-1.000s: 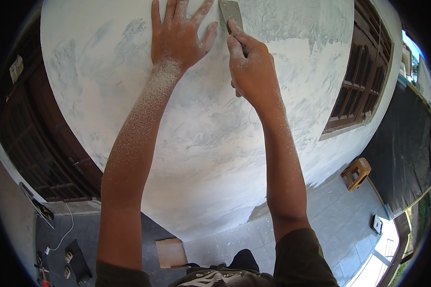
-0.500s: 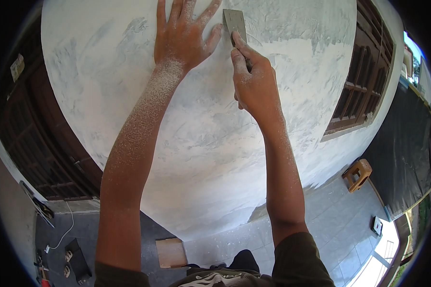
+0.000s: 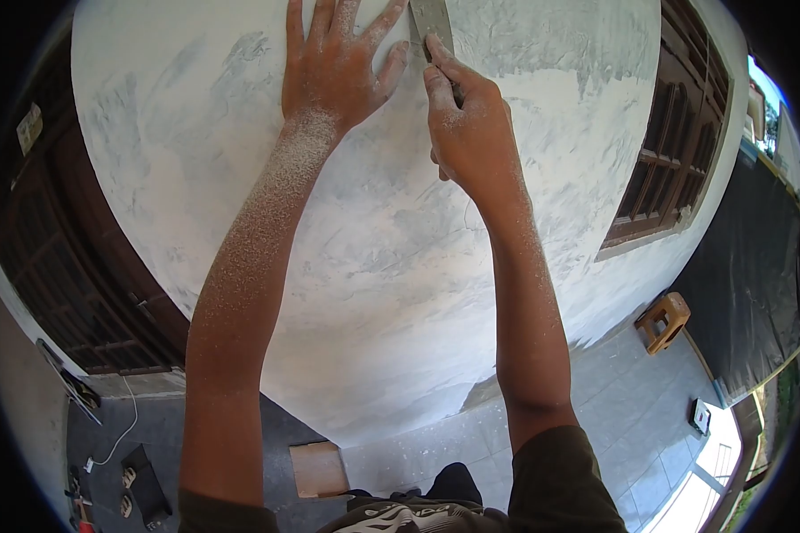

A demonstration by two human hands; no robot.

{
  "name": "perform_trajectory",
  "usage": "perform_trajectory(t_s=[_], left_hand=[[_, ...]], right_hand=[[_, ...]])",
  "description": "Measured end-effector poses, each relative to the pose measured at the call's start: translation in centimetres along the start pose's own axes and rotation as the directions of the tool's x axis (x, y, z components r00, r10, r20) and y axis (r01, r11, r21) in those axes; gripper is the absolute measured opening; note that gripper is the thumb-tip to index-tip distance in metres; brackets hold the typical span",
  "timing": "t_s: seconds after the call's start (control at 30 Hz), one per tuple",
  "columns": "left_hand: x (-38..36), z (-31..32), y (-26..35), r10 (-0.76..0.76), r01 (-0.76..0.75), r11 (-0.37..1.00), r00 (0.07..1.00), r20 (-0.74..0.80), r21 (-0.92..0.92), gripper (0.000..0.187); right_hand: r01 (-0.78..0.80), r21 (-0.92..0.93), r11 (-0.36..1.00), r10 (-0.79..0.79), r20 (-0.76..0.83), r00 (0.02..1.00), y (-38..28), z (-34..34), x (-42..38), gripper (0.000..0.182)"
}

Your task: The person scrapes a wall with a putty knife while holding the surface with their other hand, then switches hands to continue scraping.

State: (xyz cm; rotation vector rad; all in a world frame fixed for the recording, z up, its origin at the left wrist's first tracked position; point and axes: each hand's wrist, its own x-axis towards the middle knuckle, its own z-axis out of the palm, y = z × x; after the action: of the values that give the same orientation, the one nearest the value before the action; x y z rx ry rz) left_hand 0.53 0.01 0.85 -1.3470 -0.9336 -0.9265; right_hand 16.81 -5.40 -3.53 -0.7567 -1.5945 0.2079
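My left hand (image 3: 336, 75) lies with its fingers spread on the white, patchily coated wall (image 3: 373, 231), and pale dust covers its back and forearm. Close to its right, my right hand (image 3: 468, 120) is closed round the handle of a putty knife (image 3: 432, 25). The flat metal blade points up and rests against the wall at the top edge of the view, where its tip is cut off. My right index finger lies along the base of the blade.
A brown window (image 3: 671, 133) is on the right, a dark wooden door (image 3: 89, 231) on the left. Below are a brown stool (image 3: 662, 322), a cardboard piece (image 3: 318, 470), sandals (image 3: 128, 490) and a white cable (image 3: 126, 435) on the tiled floor.
My right hand and the putty knife have moved up along the wall, so the blade's end now leaves the view. My left hand appears nearly in the same place, slightly higher.
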Motion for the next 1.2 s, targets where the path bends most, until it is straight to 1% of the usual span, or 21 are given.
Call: perform_trajectory(t_s=[0.07,0.1,0.17,0.2,0.27,0.3,0.37,0.4,0.43,0.47,0.5,0.57,0.67,0.8,0.87,0.93,1.0,1.07,1.1,1.17,1.2], left_hand=[[0.0,-0.1,-0.1,0.003,-0.003,1.000,1.000,-0.006,-0.002,0.061],[0.1,-0.2,0.0,-0.003,0.003,1.000,1.000,0.010,-0.005,0.061],[0.1,-0.2,0.0,-0.010,0.011,1.000,1.000,0.023,-0.008,0.061],[0.2,-0.1,0.0,-0.010,0.010,1.000,1.000,0.017,-0.005,0.061],[0.0,0.0,0.0,-0.010,0.010,1.000,1.000,0.020,-0.008,0.061],[0.0,0.0,-0.1,0.001,-0.001,1.000,1.000,0.003,-0.001,0.061],[0.0,0.0,-0.1,0.012,-0.012,1.000,1.000,-0.015,0.009,0.061],[0.0,-0.1,0.0,0.006,-0.006,1.000,1.000,0.002,-0.001,0.060],[0.1,-0.2,0.0,-0.003,0.003,1.000,1.000,0.016,-0.011,0.060],[0.1,-0.1,-0.1,-0.005,0.005,1.000,1.000,0.011,-0.009,0.060],[0.1,0.0,-0.1,-0.003,0.003,1.000,1.000,0.001,-0.003,0.060],[0.0,0.1,0.0,0.003,-0.003,1.000,1.000,-0.001,-0.002,0.060],[0.0,-0.1,-0.1,0.000,0.000,1.000,1.000,0.000,0.010,0.060],[0.1,-0.2,-0.1,-0.005,0.005,0.999,1.000,-0.009,-0.033,0.060],[0.1,-0.2,0.0,0.001,-0.001,0.999,1.000,-0.004,-0.043,0.060],[0.0,-0.1,0.0,0.000,0.000,1.000,1.000,-0.017,-0.007,0.060],[0.0,-0.1,0.0,-0.005,0.004,1.000,1.000,-0.013,-0.027,0.060],[0.1,-0.2,-0.1,-0.008,0.007,0.999,1.000,-0.017,-0.042,0.061],[0.0,-0.1,-0.1,-0.008,0.007,0.999,1.000,-0.017,-0.047,0.061],[0.1,-0.1,-0.1,-0.005,0.004,0.998,1.000,-0.016,-0.056,0.061],[0.1,-0.1,-0.1,-0.004,0.003,0.999,1.000,-0.014,-0.046,0.061]], right_hand=[[0.110,-0.009,0.994,-0.110,-0.030,0.993,0.9,0.3,-0.6,0.039],[0.114,-0.009,0.993,-0.114,-0.030,0.993,0.9,0.3,-0.6,0.039],[0.007,0.013,1.000,-0.007,0.006,1.000,0.4,0.2,-0.6,0.039],[0.009,0.014,1.000,-0.009,0.004,1.000,0.4,0.3,-0.2,0.039],[0.086,0.010,0.996,-0.086,-0.040,0.996,0.6,0.3,0.6,0.038],[0.083,0.009,0.997,-0.083,-0.040,0.996,0.5,0.2,0.4,0.038],[-0.019,-0.015,1.000,0.019,0.017,1.000,0.1,0.0,-0.3,0.038],[-0.016,-0.012,1.000,0.016,0.015,1.000,0.3,0.1,-0.6,0.038],[0.028,0.001,1.000,-0.028,-0.005,1.000,0.9,0.3,-0.7,0.038],[0.070,0.011,0.997,-0.070,-0.024,0.997,1.1,0.4,-0.6,0.038],[0.073,0.012,0.997,-0.072,-0.027,0.997,1.2,0.4,-0.1,0.038],[0.087,-0.040,0.995,-0.089,-0.038,0.995,1.3,0.6,0.9,0.043],[0.019,-0.012,1.000,-0.020,-0.020,1.000,0.9,0.2,0.1,0.038],[-0.022,0.006,1.000,0.022,0.011,1.000,0.8,0.0,-0.2,0.038],[0.058,-0.011,0.998,-0.058,-0.036,0.998,0.9,0.1,0.9,0.038],[0.072,-0.033,0.997,-0.073,-0.041,0.996,1.3,0.0,0.8,0.038],[0.090,-0.049,0.995,-0.092,-0.040,0.995,1.2,-0.1,0.2,0.038],[-0.024,-0.022,0.999,0.024,0.026,0.999,0.6,-0.6,-0.8,0.038],[-0.019,-0.023,1.000,0.020,0.029,0.999,0.9,-0.4,-0.4,0.038],[0.092,-0.093,0.991,-0.096,-0.043,0.994,1.2,0.0,0.6,0.038],[0.088,-0.096,0.991,-0.093,-0.043,0.995,0.8,-0.2,0.6,0.038]])
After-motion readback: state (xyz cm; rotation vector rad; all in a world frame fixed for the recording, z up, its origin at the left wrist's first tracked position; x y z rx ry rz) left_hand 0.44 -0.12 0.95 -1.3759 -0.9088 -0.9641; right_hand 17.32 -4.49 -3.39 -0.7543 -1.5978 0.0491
